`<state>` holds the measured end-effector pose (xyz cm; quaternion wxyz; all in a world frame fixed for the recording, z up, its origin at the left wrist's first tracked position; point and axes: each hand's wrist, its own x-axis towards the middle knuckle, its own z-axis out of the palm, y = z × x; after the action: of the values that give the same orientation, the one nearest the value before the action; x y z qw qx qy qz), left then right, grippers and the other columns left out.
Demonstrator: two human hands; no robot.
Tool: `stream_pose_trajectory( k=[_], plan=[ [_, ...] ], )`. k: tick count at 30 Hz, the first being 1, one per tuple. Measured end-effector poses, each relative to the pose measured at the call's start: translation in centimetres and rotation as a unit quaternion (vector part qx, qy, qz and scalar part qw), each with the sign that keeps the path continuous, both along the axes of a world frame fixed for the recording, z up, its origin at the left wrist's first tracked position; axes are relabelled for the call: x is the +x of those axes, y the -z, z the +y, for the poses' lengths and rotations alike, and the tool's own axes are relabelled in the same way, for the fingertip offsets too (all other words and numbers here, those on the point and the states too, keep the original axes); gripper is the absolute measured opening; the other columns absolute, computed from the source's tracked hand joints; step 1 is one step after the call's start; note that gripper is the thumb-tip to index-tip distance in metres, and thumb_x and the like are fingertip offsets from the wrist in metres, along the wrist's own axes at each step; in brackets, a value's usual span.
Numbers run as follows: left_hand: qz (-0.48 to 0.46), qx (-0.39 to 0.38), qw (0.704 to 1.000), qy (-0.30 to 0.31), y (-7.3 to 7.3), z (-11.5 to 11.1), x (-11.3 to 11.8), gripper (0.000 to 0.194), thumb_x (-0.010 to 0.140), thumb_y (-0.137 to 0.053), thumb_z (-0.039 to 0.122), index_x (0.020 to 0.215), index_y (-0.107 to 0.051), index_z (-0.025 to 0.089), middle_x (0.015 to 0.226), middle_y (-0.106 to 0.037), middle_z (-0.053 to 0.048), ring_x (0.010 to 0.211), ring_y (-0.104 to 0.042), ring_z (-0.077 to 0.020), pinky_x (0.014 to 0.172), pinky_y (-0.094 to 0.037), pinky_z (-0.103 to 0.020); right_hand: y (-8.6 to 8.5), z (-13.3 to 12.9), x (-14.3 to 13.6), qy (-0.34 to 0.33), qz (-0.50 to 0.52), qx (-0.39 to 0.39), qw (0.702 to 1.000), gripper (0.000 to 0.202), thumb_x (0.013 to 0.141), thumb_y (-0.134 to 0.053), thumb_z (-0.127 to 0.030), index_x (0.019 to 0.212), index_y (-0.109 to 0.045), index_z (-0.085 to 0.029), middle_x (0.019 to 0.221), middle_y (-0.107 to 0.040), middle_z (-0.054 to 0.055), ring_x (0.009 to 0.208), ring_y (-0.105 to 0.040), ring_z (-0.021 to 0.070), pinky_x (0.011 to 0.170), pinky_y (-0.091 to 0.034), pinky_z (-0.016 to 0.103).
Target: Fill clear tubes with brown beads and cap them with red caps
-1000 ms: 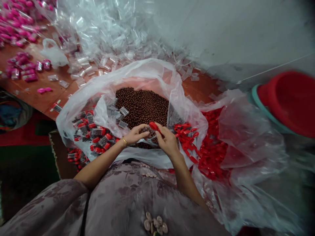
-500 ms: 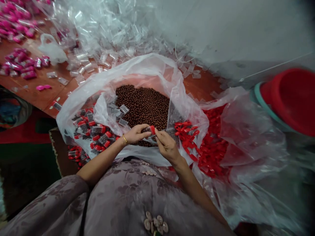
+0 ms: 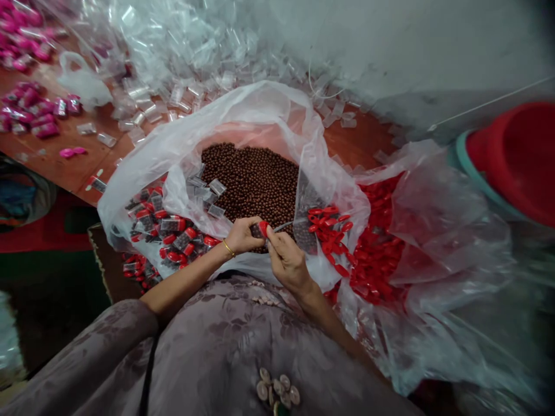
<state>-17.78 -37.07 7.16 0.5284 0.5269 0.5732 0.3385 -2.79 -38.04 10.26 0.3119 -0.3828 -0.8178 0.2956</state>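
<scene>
My left hand [image 3: 243,236], with a thin gold bangle at the wrist, is closed around a small clear container [image 3: 256,230] of dark contents. On the container's end sits a red cap [image 3: 263,227], pinched by the thumb and fingers of my right hand [image 3: 289,263]. Both hands are over the near edge of a heap of small brown balls [image 3: 255,179] in an open white plastic bag [image 3: 125,156]. Several clear containers [image 3: 217,186] lie on the heap's left side. Loose red caps [image 3: 329,231] lie right of my right hand.
Filled red-capped containers [image 3: 173,225] are piled at left. Empty clear containers [image 3: 191,52] cover the back of the red-brown table [image 3: 82,164]. Pink-capped pieces [image 3: 30,110] lie far left. A larger bag of red caps [image 3: 377,254] and a red basin [image 3: 524,162] are at right.
The container has tilted in my left hand, its red cap now pointing more upward. My right hand has shifted slightly down and left, still at the cap. The camera view has moved a little.
</scene>
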Motion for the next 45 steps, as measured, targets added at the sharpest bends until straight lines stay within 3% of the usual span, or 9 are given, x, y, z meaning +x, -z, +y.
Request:
stream_pose_trajectory(
  k=[6,10,20,23,26,29,34,40,45],
  plan=[
    [0.145,0.006,0.985,0.097,-1.2,0.7,-1.0,0.016,0.057,-0.058,0.029,0.056,-0.052,0.014,0.049,-0.041,0.006,0.048,-0.036,-0.0055,0.048,-0.025,-0.019,0.1,0.7,1.1,-0.020,-0.028,-0.032,0.999,0.043,0.084,-0.043,-0.014,0.127,-0.048,-0.020,0.084,-0.059,0.006,0.077,-0.058,0.0134,0.070,-0.048,0.026],
    [0.093,0.001,0.982,0.164,-1.2,0.5,-1.4,0.019,0.059,-0.058,0.032,0.058,-0.053,0.014,0.051,-0.045,0.006,0.049,-0.038,-0.0055,0.047,-0.026,-0.018,-0.4,1.3,1.8,-0.068,-0.072,-0.014,0.995,0.041,0.083,-0.044,-0.016,0.124,-0.051,-0.020,0.080,-0.062,0.004,0.072,-0.059,0.0129,0.065,-0.049,0.024],
    [0.129,0.020,0.986,0.103,-1.1,0.7,-0.3,0.015,0.056,-0.058,0.027,0.054,-0.051,0.014,0.049,-0.040,0.006,0.049,-0.034,-0.0056,0.048,-0.024,-0.019,-1.3,1.5,1.3,-0.084,-0.134,0.029,0.987,0.041,0.084,-0.038,-0.016,0.123,-0.051,-0.013,0.075,-0.063,0.008,0.067,-0.059,0.0143,0.062,-0.050,0.025],
    [0.144,0.016,0.983,0.111,-1.1,0.9,0.1,0.015,0.057,-0.058,0.028,0.056,-0.053,0.014,0.049,-0.043,0.005,0.048,-0.035,-0.0061,0.048,-0.024,-0.019,-0.9,2.1,1.5,-0.027,-0.089,0.001,0.996,0.034,0.086,-0.040,-0.023,0.114,-0.057,-0.015,0.083,-0.066,0.008,0.073,-0.061,0.0149,0.068,-0.050,0.026],
    [0.165,0.025,0.978,0.128,-1.4,0.9,0.5,0.014,0.059,-0.058,0.029,0.059,-0.056,0.015,0.051,-0.049,0.004,0.048,-0.039,-0.0071,0.049,-0.026,-0.019,0.2,2.7,0.8,0.114,0.000,-0.055,0.992,0.036,0.089,-0.035,-0.033,0.110,-0.059,-0.016,0.076,-0.064,0.006,0.067,-0.060,0.0138,0.069,-0.050,0.027],
    [0.204,0.034,0.966,0.152,-1.9,0.8,0.9,0.013,0.059,-0.058,0.028,0.064,-0.060,0.016,0.055,-0.055,0.002,0.051,-0.046,-0.0098,0.050,-0.030,-0.020,1.3,3.2,-0.8,0.187,0.108,-0.205,0.955,0.051,0.091,-0.016,-0.043,0.120,-0.050,-0.018,0.075,-0.061,0.003,0.059,-0.057,0.0114,0.062,-0.049,0.026],
    [0.268,0.040,0.939,0.210,-2.7,0.3,1.4,0.018,0.063,-0.057,0.030,0.073,-0.062,0.017,0.068,-0.064,-0.005,0.063,-0.058,-0.0192,0.057,-0.039,-0.026,2.2,3.6,-2.4,0.133,0.167,-0.422,0.881,0.068,0.088,0.007,-0.048,0.138,-0.028,-0.019,0.109,-0.060,0.009,0.094,-0.060,0.0137,0.086,-0.047,0.032],
    [0.329,0.040,0.911,0.246,-3.3,-0.5,1.3,0.019,0.064,-0.057,0.025,0.079,-0.063,0.015,0.073,-0.065,-0.010,0.072,-0.061,-0.0233,0.066,-0.043,-0.031,2.7,2.9,-1.7,0.095,0.101,-0.410,0.901,0.064,0.087,-0.013,-0.059,0.140,-0.025,-0.026,0.137,-0.042,0.005,0.124,-0.040,0.0166,0.106,-0.028,0.040],
    [0.344,0.017,0.912,0.223,-1.8,-1.5,1.1,0.021,0.065,-0.053,0.026,0.080,-0.062,0.014,0.074,-0.065,-0.010,0.068,-0.060,-0.0216,0.060,-0.041,-0.029,3.5,2.1,-3.0,0.096,0.092,-0.447,0.885,0.074,0.083,-0.013,-0.066,0.138,-0.031,-0.019,0.141,-0.036,0.008,0.128,-0.036,0.0170,0.109,-0.024,0.038]
  ],
)
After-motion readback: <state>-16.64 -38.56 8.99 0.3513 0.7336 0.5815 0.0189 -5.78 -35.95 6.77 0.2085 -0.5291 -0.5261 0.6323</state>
